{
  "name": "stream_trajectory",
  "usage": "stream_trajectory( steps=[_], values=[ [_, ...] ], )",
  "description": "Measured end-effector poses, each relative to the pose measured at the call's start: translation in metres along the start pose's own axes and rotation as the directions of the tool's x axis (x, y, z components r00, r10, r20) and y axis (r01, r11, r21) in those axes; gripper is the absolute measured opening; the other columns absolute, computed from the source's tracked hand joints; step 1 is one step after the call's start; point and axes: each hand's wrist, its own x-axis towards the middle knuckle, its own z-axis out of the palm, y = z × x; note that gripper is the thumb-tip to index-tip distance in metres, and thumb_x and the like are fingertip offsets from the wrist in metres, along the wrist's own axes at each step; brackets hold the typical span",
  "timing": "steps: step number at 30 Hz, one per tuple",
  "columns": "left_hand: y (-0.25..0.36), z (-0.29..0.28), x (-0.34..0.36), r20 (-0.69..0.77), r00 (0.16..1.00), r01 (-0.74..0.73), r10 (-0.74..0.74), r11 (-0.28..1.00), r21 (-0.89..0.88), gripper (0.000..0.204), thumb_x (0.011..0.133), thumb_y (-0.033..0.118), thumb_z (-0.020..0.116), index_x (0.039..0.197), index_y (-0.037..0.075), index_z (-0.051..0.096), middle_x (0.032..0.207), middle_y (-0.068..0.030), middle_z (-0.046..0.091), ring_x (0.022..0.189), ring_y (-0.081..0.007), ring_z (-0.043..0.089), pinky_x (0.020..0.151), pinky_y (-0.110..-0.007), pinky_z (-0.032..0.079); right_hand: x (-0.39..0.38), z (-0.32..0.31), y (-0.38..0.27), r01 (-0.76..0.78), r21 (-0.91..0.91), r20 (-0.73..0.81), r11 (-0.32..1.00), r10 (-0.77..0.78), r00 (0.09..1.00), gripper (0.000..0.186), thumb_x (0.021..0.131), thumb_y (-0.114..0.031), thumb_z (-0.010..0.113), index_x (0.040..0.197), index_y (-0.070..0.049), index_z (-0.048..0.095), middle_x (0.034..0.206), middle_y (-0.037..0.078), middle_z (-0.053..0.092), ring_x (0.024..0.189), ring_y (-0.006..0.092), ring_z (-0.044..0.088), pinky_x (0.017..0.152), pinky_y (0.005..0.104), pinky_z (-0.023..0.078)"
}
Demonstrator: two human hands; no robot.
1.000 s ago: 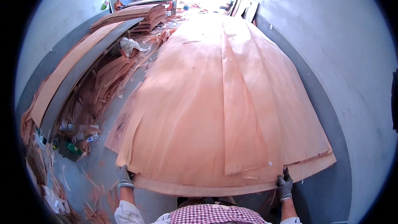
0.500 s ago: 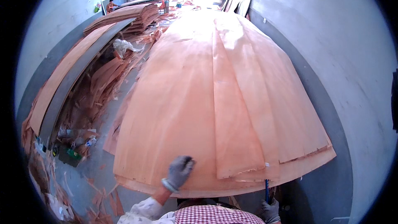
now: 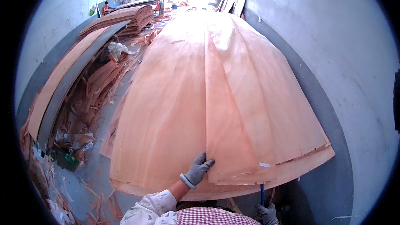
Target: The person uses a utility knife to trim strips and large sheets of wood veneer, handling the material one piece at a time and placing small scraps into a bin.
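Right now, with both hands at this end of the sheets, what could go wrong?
The left hand is at the edge of an overlapping thin sheet; a hard pull might split it, since its near edge already looks ragged. The right hand holds a blue rod close to the sheets' near edge, so it could snag there. Scraps on the floor at left might trip someone.

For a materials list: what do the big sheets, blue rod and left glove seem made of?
Big sheets: likely wood veneer, matte; streaky grain, ragged ends. Blue rod: evenly coloured; plastic or painted metal, unclear which. Left glove: dull grey, soft-looking, probably fabric.
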Motion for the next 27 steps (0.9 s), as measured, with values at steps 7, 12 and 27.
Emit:
stream_trajectory(
  steps=[7,12,27],
  values=[
    [-0.027,-0.005,-0.011,-0.002,0.958,0.283,-0.287,0.943,-0.175,0.034,0.091,0.013,0.05,0.121,-0.002,0.045,0.114,-0.0081,0.056,0.1,-0.0152,0.054,0.089,-0.029,0.044,0.006,-0.006,-0.01,-0.052,-0.083,0.069,0.995,0.058,0.996,0.015,0.079,-0.011,0.065,0.077,-0.013,0.05,0.051,-0.006,0.039,0.038,0.0059,0.035,0.035,0.0208,0.025],
    [-0.038,-0.006,-0.01,0.016,0.948,0.314,-0.318,0.927,-0.205,0.033,0.092,0.015,0.047,0.121,0.0,0.045,0.112,-0.0069,0.056,0.097,-0.0146,0.056,0.085,-0.029,0.047,-0.002,-0.003,-0.034,-0.239,0.094,0.13,0.966,0.226,0.965,0.017,0.079,-0.011,0.064,0.073,-0.013,0.048,0.049,-0.006,0.038,0.034,0.0061,0.033,0.033,0.0211,0.025],
    [0.038,-0.002,-0.056,-0.117,0.991,0.06,-0.063,0.998,-0.029,0.032,0.091,0.015,0.05,0.118,0.0,0.05,0.104,-0.0008,0.058,0.09,-0.0075,0.054,0.079,-0.022,0.045,0.004,-0.005,-0.054,0.058,-0.184,0.162,0.981,-0.028,0.986,0.017,0.078,-0.013,0.065,0.066,-0.011,0.052,0.049,-0.004,0.043,0.037,0.0059,0.038,0.035,0.0208,0.027]
  ],
)
